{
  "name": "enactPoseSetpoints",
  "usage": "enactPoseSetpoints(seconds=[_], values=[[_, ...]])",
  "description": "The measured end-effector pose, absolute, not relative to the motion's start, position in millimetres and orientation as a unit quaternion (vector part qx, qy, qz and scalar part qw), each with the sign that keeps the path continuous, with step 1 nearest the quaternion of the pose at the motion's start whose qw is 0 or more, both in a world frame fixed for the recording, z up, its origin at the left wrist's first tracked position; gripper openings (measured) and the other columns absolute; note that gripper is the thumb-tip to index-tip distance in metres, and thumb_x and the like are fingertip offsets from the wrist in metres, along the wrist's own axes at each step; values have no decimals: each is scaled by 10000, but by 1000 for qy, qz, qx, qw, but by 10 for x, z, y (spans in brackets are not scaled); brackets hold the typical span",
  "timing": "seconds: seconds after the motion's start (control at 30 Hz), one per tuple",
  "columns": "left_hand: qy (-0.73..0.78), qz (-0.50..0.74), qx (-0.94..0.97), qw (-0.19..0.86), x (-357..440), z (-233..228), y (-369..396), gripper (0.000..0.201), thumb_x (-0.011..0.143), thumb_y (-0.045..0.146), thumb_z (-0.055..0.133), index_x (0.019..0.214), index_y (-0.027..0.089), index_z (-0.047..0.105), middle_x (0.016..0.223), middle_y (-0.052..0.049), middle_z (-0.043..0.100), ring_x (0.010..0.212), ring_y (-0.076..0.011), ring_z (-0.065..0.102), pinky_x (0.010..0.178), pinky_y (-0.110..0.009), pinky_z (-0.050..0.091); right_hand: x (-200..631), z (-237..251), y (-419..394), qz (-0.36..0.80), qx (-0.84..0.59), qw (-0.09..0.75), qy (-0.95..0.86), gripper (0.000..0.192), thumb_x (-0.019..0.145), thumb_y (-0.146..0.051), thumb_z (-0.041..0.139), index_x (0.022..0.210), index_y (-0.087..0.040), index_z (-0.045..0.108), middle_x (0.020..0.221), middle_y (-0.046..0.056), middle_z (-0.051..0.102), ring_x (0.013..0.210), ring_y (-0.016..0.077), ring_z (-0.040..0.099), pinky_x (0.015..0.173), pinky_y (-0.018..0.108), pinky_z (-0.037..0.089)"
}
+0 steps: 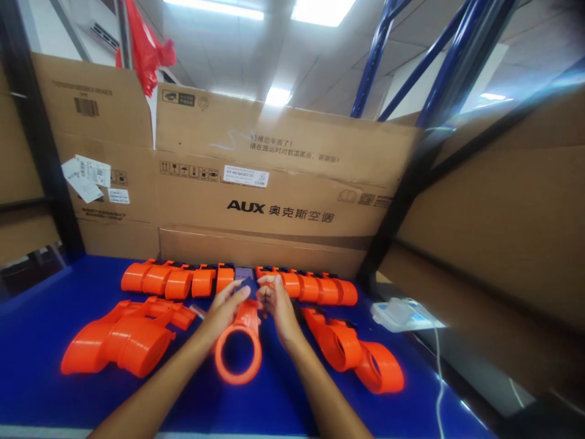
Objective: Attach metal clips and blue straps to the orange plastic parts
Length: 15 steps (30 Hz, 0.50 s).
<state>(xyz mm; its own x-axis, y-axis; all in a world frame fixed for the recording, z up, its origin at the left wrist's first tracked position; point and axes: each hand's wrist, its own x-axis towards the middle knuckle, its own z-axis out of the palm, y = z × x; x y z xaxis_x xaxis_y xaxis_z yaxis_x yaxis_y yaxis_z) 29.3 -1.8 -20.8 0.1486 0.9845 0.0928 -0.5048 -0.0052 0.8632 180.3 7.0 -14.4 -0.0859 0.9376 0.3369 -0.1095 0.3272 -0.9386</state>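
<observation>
Between my hands, in the middle of the view, is an orange ring-shaped plastic part [238, 381] with a short neck and a dark blue piece [249, 286] at its top. My left hand [228, 308] grips it at that upper end, thumb over the dark blue piece. The ring hangs towards me, above the blue table. Close beside the neck, my right hand [276, 308] has its fingers curled in at the dark blue piece; what they pinch, if anything, is hidden.
Similar orange parts with dark tops stand in a back row [178, 283], around a phone-like dark screen [244, 273]. More orange parts lie at left [114, 341] and right [379, 369]. A white box [402, 314] with a cable sits right. Cardboard [283, 183] walls the back.
</observation>
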Motion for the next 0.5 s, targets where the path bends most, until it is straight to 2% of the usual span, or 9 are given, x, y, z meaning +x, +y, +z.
enactPoseSetpoints(seconds=[0.07, 0.13, 0.23, 0.3, 0.4, 0.5], values=[[287, 564, 367, 682, 183, -186, 57, 503, 701, 477, 790, 1057, 147, 657, 791, -97, 743, 603, -236, 703, 549, -316, 543, 1818, -196, 93, 464, -377, 546, -587, 494, 918, -685, 402, 928, -217, 560, 609, -27, 535, 481, 129, 460, 420, 218, 316], [270, 567, 329, 705, 62, -147, 109, 484, 738, 497, 741, 1038, 124, 667, 758, -112, 742, 578, -232, 693, 520, -307, 537, 1811, -259, 87, 447, -392, 497, -632, 417, 913, -617, 497, 848, -210, 562, 575, -38, 534, 466, 113, 448, 422, 205, 314], [225, 619, 284, 696, -53, -47, 91, 432, 787, 503, 686, 1008, 131, 689, 697, -84, 730, 538, -191, 666, 517, -280, 533, 1727, -349, 2, 420, -372, 420, -713, 307, 887, -510, 611, 858, -206, 583, 574, -41, 574, 493, 117, 505, 467, 211, 384], [196, 653, 260, 684, -68, 46, 21, 376, 803, 488, 679, 952, 142, 691, 643, -39, 708, 498, -143, 631, 508, -236, 515, 1633, -385, -86, 402, -342, 400, -749, 333, 812, -444, 724, 1013, -212, 594, 689, -15, 661, 584, 149, 594, 529, 239, 460], [160, 683, 227, 675, -39, 184, -98, 316, 804, 453, 697, 868, 145, 673, 574, 10, 660, 474, -105, 595, 455, -178, 455, 1489, -403, -202, 358, -306, 406, -784, 569, 700, -359, 828, 1185, -233, 559, 967, 47, 719, 816, 220, 682, 673, 308, 542], [155, 693, 214, 670, -11, 253, -153, 315, 793, 446, 714, 876, 146, 668, 560, 24, 644, 464, -91, 580, 416, -158, 407, 1393, -410, -241, 344, -286, 407, -796, 539, 726, -286, 792, 1211, -250, 560, 1076, 53, 711, 910, 240, 690, 749, 342, 562]])
